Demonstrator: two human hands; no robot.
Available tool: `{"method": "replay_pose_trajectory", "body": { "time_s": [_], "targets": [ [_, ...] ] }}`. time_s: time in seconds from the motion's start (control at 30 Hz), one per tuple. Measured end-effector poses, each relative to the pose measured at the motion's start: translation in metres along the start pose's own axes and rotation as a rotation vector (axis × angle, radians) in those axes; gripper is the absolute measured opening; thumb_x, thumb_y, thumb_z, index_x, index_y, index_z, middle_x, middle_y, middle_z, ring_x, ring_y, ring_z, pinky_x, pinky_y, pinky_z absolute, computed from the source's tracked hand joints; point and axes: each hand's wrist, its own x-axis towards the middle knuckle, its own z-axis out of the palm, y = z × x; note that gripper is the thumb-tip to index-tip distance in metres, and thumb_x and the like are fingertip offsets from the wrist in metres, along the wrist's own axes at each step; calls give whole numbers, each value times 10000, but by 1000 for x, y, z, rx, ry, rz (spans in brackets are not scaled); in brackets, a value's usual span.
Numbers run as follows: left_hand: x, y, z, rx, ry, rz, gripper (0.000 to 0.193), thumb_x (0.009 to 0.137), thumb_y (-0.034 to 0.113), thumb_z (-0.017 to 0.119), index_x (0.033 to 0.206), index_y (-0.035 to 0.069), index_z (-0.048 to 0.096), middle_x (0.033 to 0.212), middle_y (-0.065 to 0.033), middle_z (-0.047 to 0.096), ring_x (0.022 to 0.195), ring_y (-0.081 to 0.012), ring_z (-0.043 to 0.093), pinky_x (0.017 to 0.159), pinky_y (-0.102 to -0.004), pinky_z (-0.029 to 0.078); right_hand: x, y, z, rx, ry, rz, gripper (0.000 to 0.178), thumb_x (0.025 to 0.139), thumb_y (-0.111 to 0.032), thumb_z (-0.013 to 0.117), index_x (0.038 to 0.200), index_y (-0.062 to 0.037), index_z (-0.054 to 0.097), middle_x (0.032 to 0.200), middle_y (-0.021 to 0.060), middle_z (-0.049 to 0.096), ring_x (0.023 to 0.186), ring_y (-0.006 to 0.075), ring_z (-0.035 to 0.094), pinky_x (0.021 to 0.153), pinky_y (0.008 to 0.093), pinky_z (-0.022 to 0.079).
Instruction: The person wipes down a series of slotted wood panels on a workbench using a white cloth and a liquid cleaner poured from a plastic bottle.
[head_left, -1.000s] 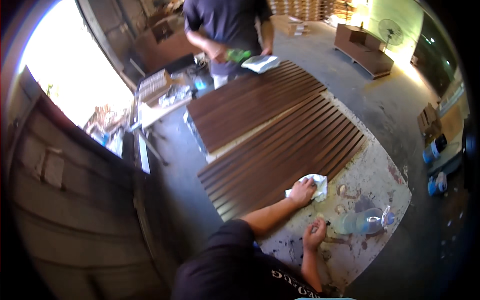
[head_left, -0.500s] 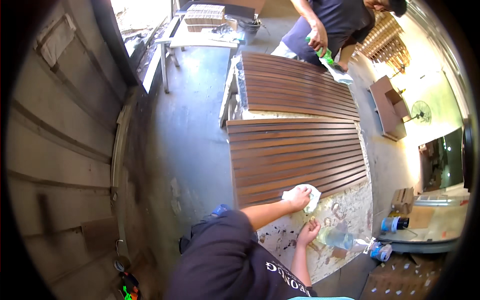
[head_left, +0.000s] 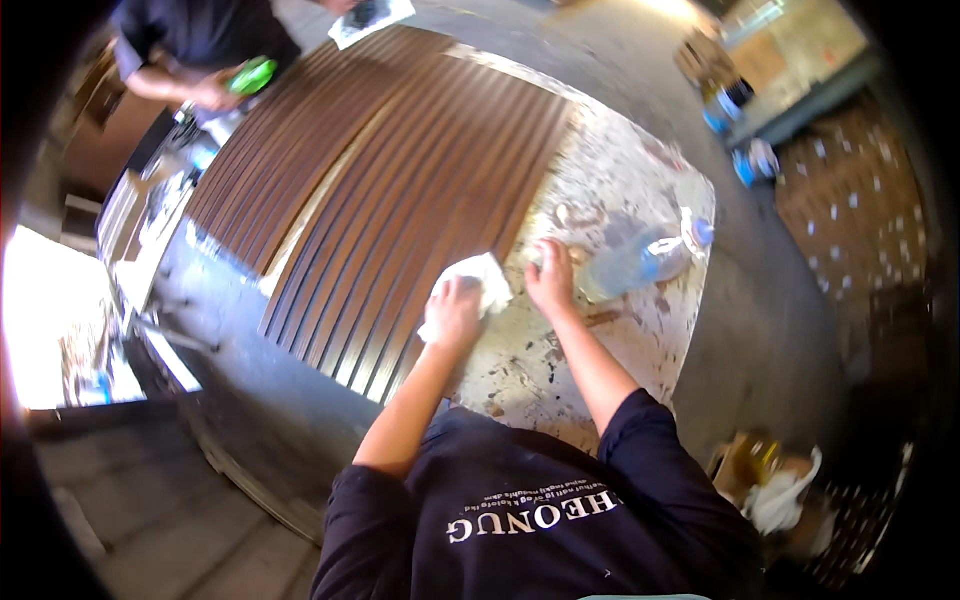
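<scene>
My left hand (head_left: 455, 312) presses a crumpled white cloth (head_left: 482, 278) against the near edge of a brown slatted panel (head_left: 400, 190). The panel lies flat on a paint-spattered table (head_left: 640, 340). Over the table's bare part, my right hand (head_left: 549, 276) is closed with its fingertips together; whatever is in them is too small to make out. Just right of it, a clear plastic bottle (head_left: 630, 265) with bluish liquid lies on its side, apart from the hand.
A second slatted panel (head_left: 290, 150) lies beyond the first, with a narrow gap between. Across the table a co-worker (head_left: 200, 50) holds a green bottle (head_left: 253, 76) and a white cloth (head_left: 368, 20). Cardboard boxes (head_left: 705, 58) and blue-labelled containers (head_left: 728, 105) stand off to the right.
My view has turned, so the panels now slant across it. The cloth under my left hand stays at the panel's near edge. The co-worker's green bottle is now apart from their cloth.
</scene>
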Motion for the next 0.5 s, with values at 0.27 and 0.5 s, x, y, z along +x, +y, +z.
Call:
{"method": "replay_pose_trajectory", "body": {
  "time_s": [0.27, 0.5],
  "targets": [
    [34, 0, 0, 39, -176, 122, 469, 683, 140, 655, 1148, 136, 597, 1107, -183, 540, 1015, -354, 546, 751, -455, 501, -2, -21, -13, -136, -111, 183, 343, 742, -115, 576, 1081, -71, 550, 1228, 134, 461, 1269, 305, 371, 1101, 463, 239],
    [158, 17, 16, 46, -89, 195, 430, 657, 62, 688, 1069, 159, 617, 1009, -152, 549, 963, -346, 561, 756, -437, 509, 4, -22, -15, -44, -82, 225, 345, 729, -138, 594, 1067, -78, 572, 1209, 106, 481, 1253, 284, 388, 1076, 455, 265]
  ]
}}
